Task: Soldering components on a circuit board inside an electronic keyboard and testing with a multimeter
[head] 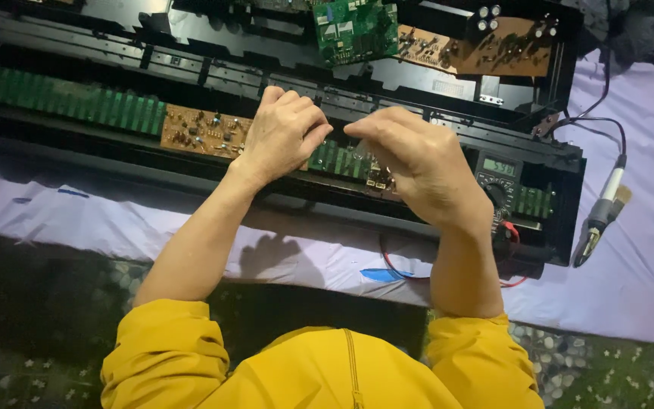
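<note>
My left hand (281, 136) and my right hand (418, 163) hover close together over an opened black electronic chassis (448, 132). Both have their fingers curled, with the fingertips nearly meeting above a long green circuit strip (338, 159). Anything pinched between them is too small or too hidden to make out. A brown circuit board (202, 130) lies just left of my left hand. Beside my right wrist sits a dark multimeter (498, 180) with a lit display. Yellow sleeves cover both of my forearms up to the elbows.
A larger green board (356, 29) and a brown board with capacitors (505, 45) lie at the back of the chassis. On the pale cloth (630, 288) at the right rests a soldering iron (601, 216) with its dark cable. Red test leads (399, 271) trail near the front edge.
</note>
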